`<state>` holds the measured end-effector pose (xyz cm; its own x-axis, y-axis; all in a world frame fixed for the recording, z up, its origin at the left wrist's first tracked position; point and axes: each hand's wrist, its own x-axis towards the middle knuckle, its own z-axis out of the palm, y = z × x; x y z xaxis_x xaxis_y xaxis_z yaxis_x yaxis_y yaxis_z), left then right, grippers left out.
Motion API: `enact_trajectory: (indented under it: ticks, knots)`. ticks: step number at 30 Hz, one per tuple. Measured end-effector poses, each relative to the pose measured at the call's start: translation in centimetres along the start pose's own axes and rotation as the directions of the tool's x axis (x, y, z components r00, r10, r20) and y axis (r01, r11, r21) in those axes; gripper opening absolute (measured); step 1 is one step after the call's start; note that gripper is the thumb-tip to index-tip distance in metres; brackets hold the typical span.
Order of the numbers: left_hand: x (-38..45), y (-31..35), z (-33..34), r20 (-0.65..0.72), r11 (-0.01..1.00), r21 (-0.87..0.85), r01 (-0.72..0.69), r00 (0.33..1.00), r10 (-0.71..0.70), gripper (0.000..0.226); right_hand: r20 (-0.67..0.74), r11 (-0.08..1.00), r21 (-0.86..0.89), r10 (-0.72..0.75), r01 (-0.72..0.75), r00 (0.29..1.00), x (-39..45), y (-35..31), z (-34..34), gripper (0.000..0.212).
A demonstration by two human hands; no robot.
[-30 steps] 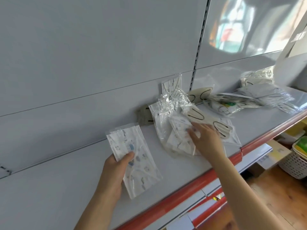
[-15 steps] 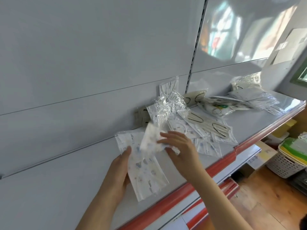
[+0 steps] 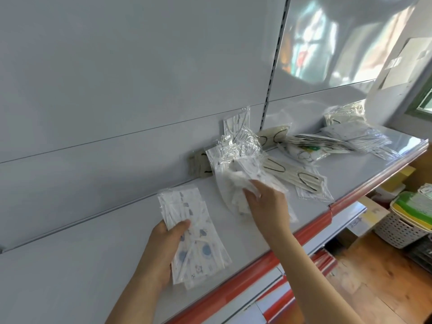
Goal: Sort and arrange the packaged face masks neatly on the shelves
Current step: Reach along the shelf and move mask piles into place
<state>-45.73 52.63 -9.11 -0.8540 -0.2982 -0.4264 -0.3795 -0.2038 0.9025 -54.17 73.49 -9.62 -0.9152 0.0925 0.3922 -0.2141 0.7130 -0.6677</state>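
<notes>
Left hand (image 3: 163, 249), lower centre, thumb clamps printed mask stack (image 3: 194, 239); right hand (image 3: 266, 202), mid-frame, fingers pinch 1 packet (image 3: 236, 181) from pile.

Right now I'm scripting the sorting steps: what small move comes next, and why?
Probably lift the printed pack pinched by the right hand out of the loose pile and lay it on the matching stack gripped by the left hand.

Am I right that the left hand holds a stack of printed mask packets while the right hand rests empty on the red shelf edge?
Not quite: in the head view the right hand is gripping a mask packet from the loose pile, not resting empty. The left hand does hold the stack of printed mask packets.
</notes>
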Motion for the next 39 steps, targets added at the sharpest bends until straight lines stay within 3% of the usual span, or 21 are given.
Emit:
enact_trajectory:
  ticks: [2,4,6,8,9,10,11,12,14,16,18,21,26,28,30,32,33,34,36,37,39]
  knots:
    - [-0.5,0.7,0.3,0.129,0.976,-0.195,0.092,0.989,-0.068,0.043,0.117,0.957,0.213,-0.227,0.199,0.967,-3.0,-2.1,0.2,0.027]
    - [-0.9,1.5,0.3,0.283,0.915,-0.341,0.214,0.952,-0.117,0.067,0.300,0.905,0.253,-0.408,0.341,0.862,-6.1,-3.4,1.2,0.037]
    - [-1.0,1.6,-0.1,0.314,0.934,-0.292,0.206,0.943,-0.109,0.059,0.515,0.907,0.314,-0.411,0.280,0.752,-7.9,-3.6,1.7,0.055]
    - [-0.7,1.1,-0.6,0.229,0.982,-0.137,0.127,0.969,-0.093,0.033,0.641,0.897,0.431,-0.382,0.099,0.666,-7.6,-3.5,0.6,0.063]
    - [-0.4,0.8,-1.1,0.152,0.989,-0.098,0.108,0.984,-0.092,0.027,0.621,0.871,0.490,-0.370,0.025,0.691,-7.1,-3.3,-0.1,0.059]
    - [-0.3,0.7,-1.4,0.104,0.990,-0.093,0.107,0.990,-0.097,0.023,0.541,0.872,0.489,-0.317,0.015,0.779,-6.4,-2.9,-0.5,0.051]
    - [-0.3,0.7,-1.9,0.079,0.990,-0.100,0.104,0.992,-0.096,0.022,0.416,0.928,0.370,-0.219,0.056,0.882,-5.3,-2.0,-0.7,0.045]
    - [-0.4,0.8,-2.2,0.064,0.990,-0.103,0.100,0.994,-0.094,0.022,0.299,0.984,0.158,-0.122,0.077,0.946,-3.7,-1.1,-0.8,0.054]
    - [-0.8,1.1,-2.7,0.063,0.990,-0.097,0.100,0.994,-0.094,0.025,0.272,0.964,-0.266,0.084,-0.009,0.959,-0.4,0.5,-0.8,0.093]
    - [-1.2,1.3,-3.2,0.069,0.988,-0.108,0.114,0.992,-0.107,0.026,0.320,0.905,-0.417,0.230,-0.081,0.919,1.6,2.3,0.0,0.109]
    - [-1.6,1.4,-3.7,0.050,0.986,-0.116,0.117,0.992,-0.112,0.026,0.254,0.907,-0.392,0.268,-0.154,0.929,2.3,3.3,0.2,0.084]
    - [-1.8,1.2,-4.4,-0.008,0.985,-0.134,0.110,0.994,-0.112,0.023,-0.006,0.952,-0.193,0.242,-0.238,0.970,1.2,2.3,-0.4,0.018]
    - [-1.8,0.5,-4.2,-0.051,0.978,-0.187,0.090,0.994,-0.102,0.021,-0.165,0.926,0.319,0.265,-0.203,0.950,-2.8,-2.4,-2.0,0.018]
    - [-2.1,0.5,-3.7,-0.041,0.972,-0.229,0.051,0.997,-0.062,0.030,-0.069,0.973,0.209,0.111,-0.094,0.991,-5.1,-5.1,-1.3,0.016]
    - [-2.6,1.0,-3.3,0.065,0.964,-0.258,0.058,0.997,-0.042,0.054,0.253,0.990,0.057,-0.139,0.129,0.957,-7.7,-7.8,0.1,0.052]
    - [-3.5,1.4,-3.1,0.156,0.967,-0.231,0.103,0.985,-0.067,0.061,0.628,0.952,0.076,-0.276,0.295,0.728,-9.5,-9.4,1.7,0.090]
    - [-3.6,1.4,-3.3,0.146,0.968,-0.227,0.109,0.986,-0.077,0.052,0.726,0.949,0.123,-0.286,0.292,0.625,-9.7,-9.6,2.3,0.097]
    - [-3.5,1.0,-3.7,0.104,0.971,-0.222,0.094,0.992,-0.072,0.039,0.734,0.952,0.181,-0.299,0.248,0.610,-9.6,-9.2,2.7,0.096]
    - [-3.1,0.5,-5.0,-0.029,0.976,-0.208,0.057,0.998,-0.064,0.027,0.546,0.965,0.222,-0.243,0.141,0.802,-8.5,-7.9,2.6,0.087]
    - [-3.0,0.3,-5.6,-0.083,0.978,-0.203,0.054,0.994,-0.072,0.027,0.404,0.987,0.141,-0.133,0.082,0.905,-7.5,-6.7,2.8,0.084]
    - [-2.9,0.2,-6.7,-0.170,0.989,-0.141,0.053,0.982,-0.077,0.021,0.233,0.978,-0.191,0.125,-0.081,0.964,-5.0,-4.5,2.3,0.093]
